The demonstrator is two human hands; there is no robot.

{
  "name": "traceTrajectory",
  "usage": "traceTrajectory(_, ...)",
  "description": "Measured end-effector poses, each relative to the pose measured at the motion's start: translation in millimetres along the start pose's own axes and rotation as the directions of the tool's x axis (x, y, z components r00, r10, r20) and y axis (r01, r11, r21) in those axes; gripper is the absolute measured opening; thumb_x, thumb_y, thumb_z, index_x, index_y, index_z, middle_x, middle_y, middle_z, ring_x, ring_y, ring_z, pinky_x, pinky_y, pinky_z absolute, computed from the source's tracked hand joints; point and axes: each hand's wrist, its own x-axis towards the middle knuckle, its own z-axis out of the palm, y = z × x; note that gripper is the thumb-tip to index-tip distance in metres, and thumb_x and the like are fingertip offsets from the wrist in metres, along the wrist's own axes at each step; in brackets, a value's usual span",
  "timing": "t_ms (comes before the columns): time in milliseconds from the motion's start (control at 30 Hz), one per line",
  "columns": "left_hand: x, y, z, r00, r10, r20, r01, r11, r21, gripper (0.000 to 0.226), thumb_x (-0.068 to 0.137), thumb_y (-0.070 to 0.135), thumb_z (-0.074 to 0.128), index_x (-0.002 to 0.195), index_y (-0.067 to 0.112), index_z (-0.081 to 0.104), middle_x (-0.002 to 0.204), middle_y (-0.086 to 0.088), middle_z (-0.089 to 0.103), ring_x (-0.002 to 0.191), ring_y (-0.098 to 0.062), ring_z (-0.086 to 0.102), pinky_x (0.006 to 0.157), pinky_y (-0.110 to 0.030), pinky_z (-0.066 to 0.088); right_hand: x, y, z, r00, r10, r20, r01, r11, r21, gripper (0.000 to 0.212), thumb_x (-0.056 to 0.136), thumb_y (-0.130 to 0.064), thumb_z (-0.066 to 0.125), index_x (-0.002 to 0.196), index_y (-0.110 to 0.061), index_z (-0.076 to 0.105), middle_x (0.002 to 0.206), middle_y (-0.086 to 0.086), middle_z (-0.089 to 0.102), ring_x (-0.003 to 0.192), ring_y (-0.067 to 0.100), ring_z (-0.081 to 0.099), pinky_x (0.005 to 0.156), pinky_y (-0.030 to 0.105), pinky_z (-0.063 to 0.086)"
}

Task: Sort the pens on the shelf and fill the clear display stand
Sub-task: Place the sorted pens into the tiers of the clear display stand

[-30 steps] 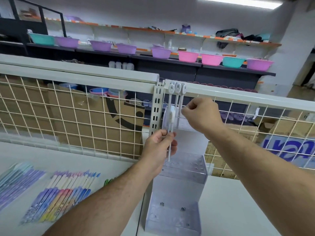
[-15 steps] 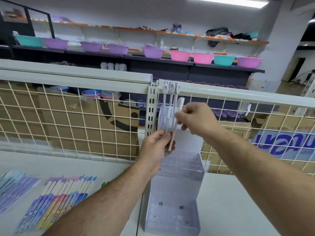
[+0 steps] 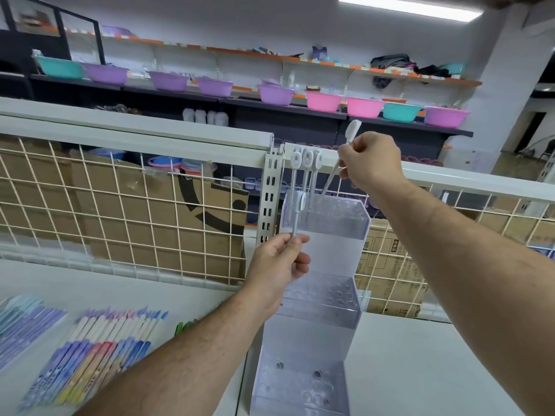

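White walls, ceiling strip light (image 3: 411,7), far dark shelving (image 3: 270,106) with pastel basins (image 3: 324,102), wire-grid partition (image 3: 120,205).

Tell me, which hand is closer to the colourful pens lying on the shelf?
Left. The left hand hovers just right of and above the colourful pens; the right hand is higher and farther right.

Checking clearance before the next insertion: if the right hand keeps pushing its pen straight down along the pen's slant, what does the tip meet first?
Probably the top tier of the clear display stand, beside the three standing pens; depth is uncertain.
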Motion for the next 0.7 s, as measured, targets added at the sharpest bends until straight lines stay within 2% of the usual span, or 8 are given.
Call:
traceTrajectory(133,-1.4,1.1,0.7,1.000,0.005,0.004,-0.005,1.000,0.001,0.020,0.102,0.027,0.055,0.102,0.026,0.075,0.078,-0.004,0.071,0.072,-0.012,0.067,0.072,-0.025,0.055,0.0,-5.0,6.7,0.999,-0.048,0.010,0.048,0.998,-0.031,0.014,0.097,-0.024,0.064,0.089,-0.013,0.067,0.083,0.005,0.071,0.070,0.020,0.073,0.072,0.042,0.063)
traceTrajectory(233,-2.0,1.8,1.0,1.000,0.005,0.005,-0.005,1.000,0.009,0.021,0.103,0.027,0.054,0.104,0.026,0.075,0.078,-0.004,0.070,0.072,-0.013,0.066,0.073,-0.027,0.055,0.1,-8.2,8.5,0.997,-0.068,0.026,0.070,0.996,-0.051,0.013,0.098,-0.023,0.063,0.089,-0.015,0.066,0.087,0.006,0.070,0.079,0.024,0.072,0.079,0.046,0.062)
traceTrajectory(700,-3.7,2.4,2.7,1.000,0.004,-0.024,-0.003,0.999,0.038,0.025,0.103,0.031,0.052,0.096,0.034,0.076,0.076,-0.003,0.071,0.071,-0.014,0.066,0.074,-0.029,0.055,1.4,-3.5,5.3,0.996,-0.087,0.024,0.088,0.995,-0.046,0.012,0.098,-0.025,0.064,0.087,-0.019,0.065,0.087,0.004,0.069,0.079,0.022,0.071,0.080,0.044,0.062)
